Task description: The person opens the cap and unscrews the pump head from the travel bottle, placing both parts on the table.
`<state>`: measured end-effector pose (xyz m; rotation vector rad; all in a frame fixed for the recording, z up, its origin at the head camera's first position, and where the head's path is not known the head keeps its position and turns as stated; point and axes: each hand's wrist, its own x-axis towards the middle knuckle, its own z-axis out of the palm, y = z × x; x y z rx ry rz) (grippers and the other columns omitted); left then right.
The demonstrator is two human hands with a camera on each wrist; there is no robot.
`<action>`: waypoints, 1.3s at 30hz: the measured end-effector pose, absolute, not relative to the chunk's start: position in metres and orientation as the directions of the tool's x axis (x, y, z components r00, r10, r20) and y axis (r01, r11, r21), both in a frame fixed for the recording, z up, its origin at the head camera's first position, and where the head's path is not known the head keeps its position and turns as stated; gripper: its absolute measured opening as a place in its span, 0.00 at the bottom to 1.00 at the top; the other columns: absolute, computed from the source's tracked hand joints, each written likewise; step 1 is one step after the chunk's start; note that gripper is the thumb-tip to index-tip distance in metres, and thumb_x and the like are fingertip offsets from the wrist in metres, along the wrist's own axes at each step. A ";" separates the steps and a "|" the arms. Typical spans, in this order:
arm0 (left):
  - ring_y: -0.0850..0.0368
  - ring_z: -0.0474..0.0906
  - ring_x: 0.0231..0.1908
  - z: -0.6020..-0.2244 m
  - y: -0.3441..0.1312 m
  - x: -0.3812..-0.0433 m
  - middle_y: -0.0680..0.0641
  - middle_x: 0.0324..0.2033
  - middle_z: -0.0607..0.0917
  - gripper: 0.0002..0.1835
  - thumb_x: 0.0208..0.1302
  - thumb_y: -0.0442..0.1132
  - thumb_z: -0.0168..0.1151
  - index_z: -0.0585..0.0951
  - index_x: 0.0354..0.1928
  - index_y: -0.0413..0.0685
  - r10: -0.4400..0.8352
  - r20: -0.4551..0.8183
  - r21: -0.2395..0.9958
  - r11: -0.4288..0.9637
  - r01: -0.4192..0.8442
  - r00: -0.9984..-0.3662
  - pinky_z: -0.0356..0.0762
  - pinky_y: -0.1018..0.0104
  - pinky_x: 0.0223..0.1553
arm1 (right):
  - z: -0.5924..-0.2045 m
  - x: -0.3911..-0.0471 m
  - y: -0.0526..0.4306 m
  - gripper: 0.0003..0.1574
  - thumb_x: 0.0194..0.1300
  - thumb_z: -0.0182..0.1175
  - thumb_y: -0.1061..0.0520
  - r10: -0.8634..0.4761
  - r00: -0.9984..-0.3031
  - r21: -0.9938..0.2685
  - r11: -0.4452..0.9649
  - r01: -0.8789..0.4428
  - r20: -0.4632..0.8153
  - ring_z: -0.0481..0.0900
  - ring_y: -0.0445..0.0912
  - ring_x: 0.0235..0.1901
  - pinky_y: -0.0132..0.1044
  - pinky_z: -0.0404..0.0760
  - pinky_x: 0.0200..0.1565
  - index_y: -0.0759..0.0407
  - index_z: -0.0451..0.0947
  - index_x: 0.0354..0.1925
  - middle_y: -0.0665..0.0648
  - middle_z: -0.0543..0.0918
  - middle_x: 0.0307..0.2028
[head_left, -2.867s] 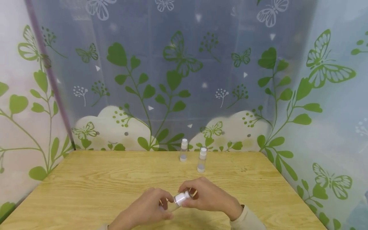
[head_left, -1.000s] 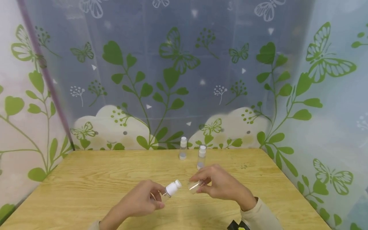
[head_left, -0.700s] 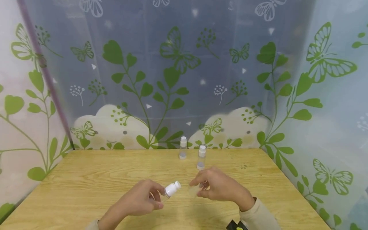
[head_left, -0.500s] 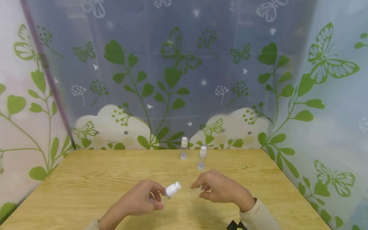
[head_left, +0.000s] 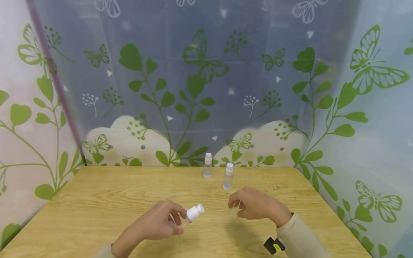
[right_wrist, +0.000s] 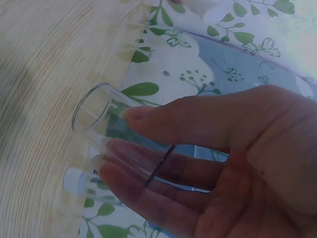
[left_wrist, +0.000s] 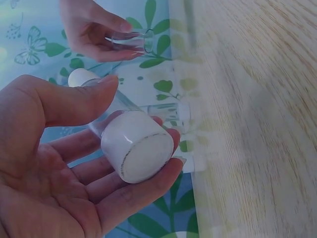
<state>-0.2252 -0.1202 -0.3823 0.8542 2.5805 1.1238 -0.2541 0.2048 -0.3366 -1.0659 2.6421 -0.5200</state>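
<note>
Left hand (head_left: 158,221) pinched a tilted white-topped bottle (head_left: 193,213) above the table (head_left: 129,191); right hand (head_left: 259,206) pinched a clear cap (right_wrist: 116,116), apart from it. Two upright bottles (head_left: 228,176) stood near the far edge.

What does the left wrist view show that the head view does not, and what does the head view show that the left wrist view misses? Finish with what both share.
Only left wrist: the flat white base of the held bottle.
Only head: the beige sleeves and the black-and-yellow item beside the right one.
Both: the left hand holding the bottle, the right hand holding a clear cover, the wooden table and the leaf-print backdrop.
</note>
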 end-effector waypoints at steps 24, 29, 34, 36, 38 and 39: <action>0.65 0.81 0.30 -0.386 -0.117 -0.224 0.52 0.32 0.90 0.13 0.53 0.35 0.78 0.89 0.43 0.48 0.621 0.018 0.714 0.541 0.445 -0.783 0.81 0.68 0.34 | -0.350 -0.290 0.243 0.19 0.59 0.63 0.77 -0.596 -0.796 -0.332 0.777 -0.535 -0.112 0.86 0.55 0.44 0.43 0.87 0.44 0.64 0.86 0.46 0.62 0.89 0.45; 0.66 0.81 0.30 -0.387 -0.118 -0.225 0.52 0.31 0.90 0.14 0.53 0.35 0.78 0.89 0.43 0.48 0.627 0.025 0.711 0.536 0.454 -0.779 0.82 0.68 0.34 | -0.353 -0.303 0.251 0.15 0.58 0.65 0.75 -0.538 -0.832 -0.304 0.822 -0.482 -0.136 0.84 0.52 0.42 0.44 0.86 0.45 0.64 0.84 0.44 0.62 0.87 0.43; 0.66 0.81 0.30 -0.387 -0.119 -0.226 0.52 0.31 0.90 0.14 0.53 0.35 0.78 0.89 0.43 0.47 0.627 0.021 0.713 0.537 0.451 -0.779 0.82 0.68 0.35 | -0.356 -0.319 0.258 0.13 0.57 0.68 0.72 -0.497 -0.854 -0.283 0.850 -0.445 -0.152 0.84 0.51 0.41 0.45 0.86 0.45 0.63 0.85 0.42 0.61 0.88 0.42; 0.65 0.81 0.30 -0.387 -0.119 -0.226 0.52 0.31 0.89 0.14 0.53 0.35 0.78 0.89 0.43 0.48 0.625 0.017 0.713 0.539 0.448 -0.781 0.82 0.68 0.34 | -0.356 -0.324 0.260 0.13 0.57 0.69 0.71 -0.483 -0.862 -0.274 0.859 -0.432 -0.154 0.84 0.50 0.41 0.45 0.86 0.45 0.63 0.85 0.42 0.60 0.88 0.42; 0.65 0.81 0.30 -0.386 -0.119 -0.226 0.53 0.30 0.89 0.14 0.53 0.35 0.78 0.89 0.43 0.48 0.623 0.014 0.715 0.541 0.444 -0.782 0.82 0.68 0.34 | -0.356 -0.329 0.262 0.13 0.56 0.69 0.70 -0.473 -0.867 -0.266 0.866 -0.424 -0.155 0.84 0.50 0.41 0.45 0.85 0.45 0.63 0.85 0.41 0.59 0.88 0.41; 0.65 0.81 0.30 -0.386 -0.119 -0.226 0.53 0.30 0.89 0.14 0.52 0.35 0.78 0.89 0.43 0.48 0.623 0.015 0.714 0.541 0.444 -0.782 0.81 0.68 0.34 | -0.355 -0.331 0.263 0.13 0.56 0.70 0.70 -0.465 -0.872 -0.262 0.870 -0.418 -0.155 0.84 0.50 0.41 0.45 0.85 0.45 0.63 0.85 0.41 0.59 0.88 0.41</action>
